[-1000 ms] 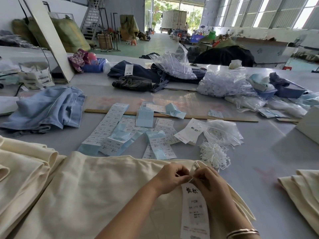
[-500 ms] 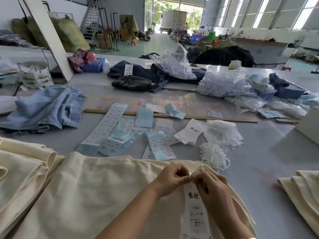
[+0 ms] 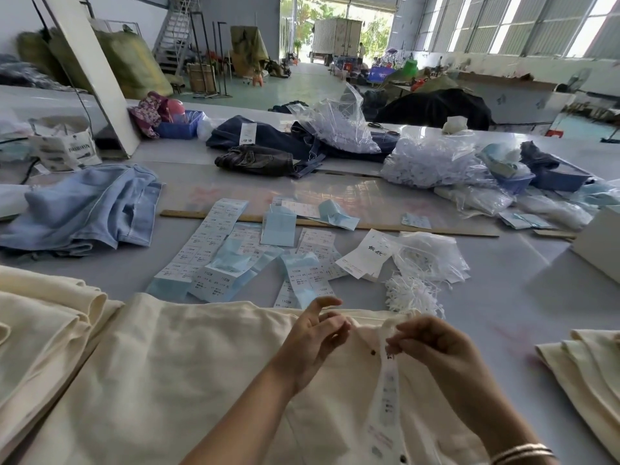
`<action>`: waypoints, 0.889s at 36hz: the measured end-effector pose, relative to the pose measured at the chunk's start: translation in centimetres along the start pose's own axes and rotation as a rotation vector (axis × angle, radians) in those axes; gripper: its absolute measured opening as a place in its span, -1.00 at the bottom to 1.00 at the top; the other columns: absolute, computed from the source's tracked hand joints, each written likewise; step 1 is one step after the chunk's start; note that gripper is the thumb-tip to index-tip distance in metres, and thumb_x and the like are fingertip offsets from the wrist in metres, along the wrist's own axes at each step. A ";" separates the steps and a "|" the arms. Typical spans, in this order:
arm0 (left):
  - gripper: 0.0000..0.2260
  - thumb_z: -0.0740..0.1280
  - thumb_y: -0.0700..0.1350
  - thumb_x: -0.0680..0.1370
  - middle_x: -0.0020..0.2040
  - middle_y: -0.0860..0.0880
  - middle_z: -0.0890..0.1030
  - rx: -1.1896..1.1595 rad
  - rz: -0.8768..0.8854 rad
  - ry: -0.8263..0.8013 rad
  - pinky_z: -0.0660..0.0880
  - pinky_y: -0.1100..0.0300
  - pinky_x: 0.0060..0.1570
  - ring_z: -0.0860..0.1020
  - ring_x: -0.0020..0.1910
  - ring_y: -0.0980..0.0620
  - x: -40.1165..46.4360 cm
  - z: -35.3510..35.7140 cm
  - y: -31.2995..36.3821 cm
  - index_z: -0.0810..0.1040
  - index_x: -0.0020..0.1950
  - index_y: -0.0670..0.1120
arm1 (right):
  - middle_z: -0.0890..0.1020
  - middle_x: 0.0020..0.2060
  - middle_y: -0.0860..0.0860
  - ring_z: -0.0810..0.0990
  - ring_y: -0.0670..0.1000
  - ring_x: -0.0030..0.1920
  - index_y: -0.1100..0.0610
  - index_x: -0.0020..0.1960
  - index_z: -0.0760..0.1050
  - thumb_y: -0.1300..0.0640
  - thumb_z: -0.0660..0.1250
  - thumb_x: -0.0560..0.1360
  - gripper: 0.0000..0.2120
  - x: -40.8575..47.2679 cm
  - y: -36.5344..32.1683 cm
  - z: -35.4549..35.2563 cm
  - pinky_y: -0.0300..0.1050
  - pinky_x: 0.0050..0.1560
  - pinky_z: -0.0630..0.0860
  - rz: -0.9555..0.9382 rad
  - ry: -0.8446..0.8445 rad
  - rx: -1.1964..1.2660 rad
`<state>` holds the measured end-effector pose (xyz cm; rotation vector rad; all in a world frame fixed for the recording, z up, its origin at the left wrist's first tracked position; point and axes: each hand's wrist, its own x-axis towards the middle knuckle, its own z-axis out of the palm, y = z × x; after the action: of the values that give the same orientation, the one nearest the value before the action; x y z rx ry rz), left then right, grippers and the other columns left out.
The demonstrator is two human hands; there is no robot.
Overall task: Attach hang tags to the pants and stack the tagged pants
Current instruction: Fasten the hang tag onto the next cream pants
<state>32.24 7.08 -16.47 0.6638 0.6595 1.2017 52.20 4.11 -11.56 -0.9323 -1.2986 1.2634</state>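
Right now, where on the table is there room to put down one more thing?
Bare grey table lies between the white string bundle and the cream stack at right. Another bare strip sits below the blue pants. The middle is crowded with label sheets.

Bright daylight pouring in from the open doorway (image 3: pixel 335 28) at the far end and the tall windows (image 3: pixel 523 25) on the right, both blown out to near white. Soft glare on the clear sheet (image 3: pixel 352 196) across the table (image 3: pixel 523 297), shadows faint and diffuse. Wide-angle bending at the edges, the leaning board (image 3: pixel 97 72) and window frames bowed; motion blur on both hands (image 3: pixel 315 340) and the hang tag (image 3: pixel 389 397), its print unreadable.
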 end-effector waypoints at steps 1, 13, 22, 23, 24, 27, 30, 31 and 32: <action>-0.86 0.30 -0.32 0.52 -0.24 -0.09 0.61 0.001 0.004 -0.025 0.56 0.25 -0.12 0.58 -0.24 0.07 -0.1 0.2 0.2 0.55 -0.01 -0.12 | 0.68 -0.22 0.21 0.68 0.09 -0.21 0.27 -0.14 0.59 0.52 0.24 0.41 -0.76 0.1 -0.1 0.0 -0.26 -0.16 0.56 0.011 -0.015 0.031; -0.74 0.35 -0.38 0.49 -0.09 -0.07 0.71 0.299 0.014 -0.107 0.53 0.30 -0.12 0.66 -0.06 0.07 -1.2 1.6 1.7 0.72 -0.07 -0.06 | 0.71 -0.16 0.12 0.70 0.08 -0.10 0.05 -0.11 0.70 0.20 0.43 0.27 -0.78 1.3 -0.3 2.1 -0.26 -0.14 0.58 0.053 0.077 -0.055; -0.92 0.43 -0.18 0.44 -0.09 -0.04 0.71 0.430 0.090 0.029 0.51 0.30 -0.20 0.66 -0.11 0.10 -1.1 1.6 1.0 0.69 -0.08 -0.08 | 0.63 -0.19 -0.07 0.58 -0.12 -0.20 -0.16 -0.11 0.68 0.28 0.43 0.42 -0.68 1.4 -0.3 2.8 -0.35 -0.17 0.48 -0.042 0.106 -0.358; -0.92 0.42 -0.19 0.48 -0.07 0.01 0.69 0.472 0.111 0.037 0.49 0.31 -0.18 0.62 -0.11 0.15 -1.0 1.5 0.9 0.70 -0.07 -0.08 | 0.65 -0.20 -0.06 0.59 -0.12 -0.21 -0.16 -0.10 0.68 0.30 0.42 0.42 -0.67 1.4 -0.2 2.9 -0.35 -0.16 0.48 -0.035 0.114 -0.345; -0.91 0.41 -0.20 0.50 -0.04 0.05 0.66 0.504 0.132 0.033 0.47 0.32 -0.15 0.58 -0.10 0.19 -1.0 1.4 0.8 0.70 -0.07 -0.07 | 0.67 -0.22 -0.04 0.60 -0.12 -0.23 -0.16 -0.11 0.69 0.31 0.42 0.42 -0.66 1.4 -0.1 3.0 -0.35 -0.17 0.49 -0.021 0.124 -0.319; -0.90 0.39 -0.25 0.51 -0.01 0.04 0.67 0.540 0.184 -0.017 0.47 0.36 -0.08 0.59 -0.05 0.21 -1.2 1.5 0.8 0.69 -0.04 -0.12 | 0.68 -0.30 0.03 0.59 -0.12 -0.33 -0.04 -0.13 0.70 0.35 0.42 0.41 -0.71 1.4 0.1 3.4 -0.35 -0.25 0.52 0.032 0.173 -0.185; -0.89 0.37 -0.30 0.51 -0.07 -0.05 0.68 0.603 0.232 -0.074 0.52 0.29 0.04 0.63 -0.02 0.13 -1.2 1.7 0.9 0.66 0.00 -0.23 | 0.66 -0.35 0.06 0.58 -0.11 -0.36 0.04 -0.16 0.69 0.34 0.42 0.40 -0.79 1.3 0.2 3.6 -0.36 -0.31 0.50 0.061 0.188 -0.110; -0.88 0.37 -0.30 0.51 -0.07 -0.08 0.68 0.632 0.240 -0.099 0.54 0.21 0.08 0.63 -0.03 0.09 -1.2 1.7 1.0 0.66 0.01 -0.23 | 0.65 -0.37 0.06 0.58 -0.11 -0.37 0.05 -0.17 0.70 0.34 0.42 0.40 -0.80 1.3 0.2 3.7 -0.36 -0.32 0.49 0.071 0.188 -0.088; -0.89 0.37 -0.30 0.51 -0.09 -0.10 0.67 0.664 0.244 -0.122 0.54 0.15 0.11 0.62 -0.05 0.06 -1.2 1.8 1.2 0.66 0.00 -0.21 | 0.66 -0.36 0.07 0.58 -0.10 -0.37 0.06 -0.18 0.70 0.33 0.42 0.39 -0.81 1.3 0.1 3.8 -0.36 -0.33 0.49 0.083 0.186 -0.061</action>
<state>32.62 5.98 -14.31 1.3944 0.8999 1.1476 48.29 4.76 -11.08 -1.1299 -1.1673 1.1753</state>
